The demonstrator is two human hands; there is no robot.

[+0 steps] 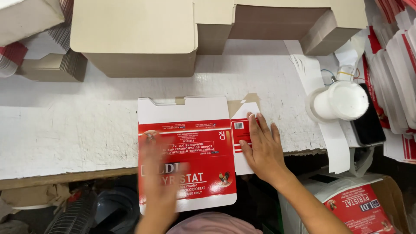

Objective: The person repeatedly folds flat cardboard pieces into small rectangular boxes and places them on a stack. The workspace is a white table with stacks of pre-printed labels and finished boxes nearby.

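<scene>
1. Front and centre there's a flat, unfolded red and white carton blank lying printed side up on the white worktable. Its lower part hangs out over the table's near edge.
2. Right hand is laid flat, palm down, on the narrow side flap at the blank's right end. Fingers are straight and pretty much together, pressing rather than gripping, so nothing is actually held.
3. Left hand is over the lower left of the red panel but it's a total motion blur. Looks spread out flat on the card, though honestly I can't tell how the fingers sit or whether they pinch anything.
4. Behind the blank sits a big plain brown cardboard box with its flaps open, well apart from the hands.
5. Off to the right, a white plastic cup lies tipped on a strip of white paper, next to a dark phone.
6. Far right edge has stacks of more red and white carton blanks, and one printed blank sits down at lower right on a box beside the right forearm.
</scene>
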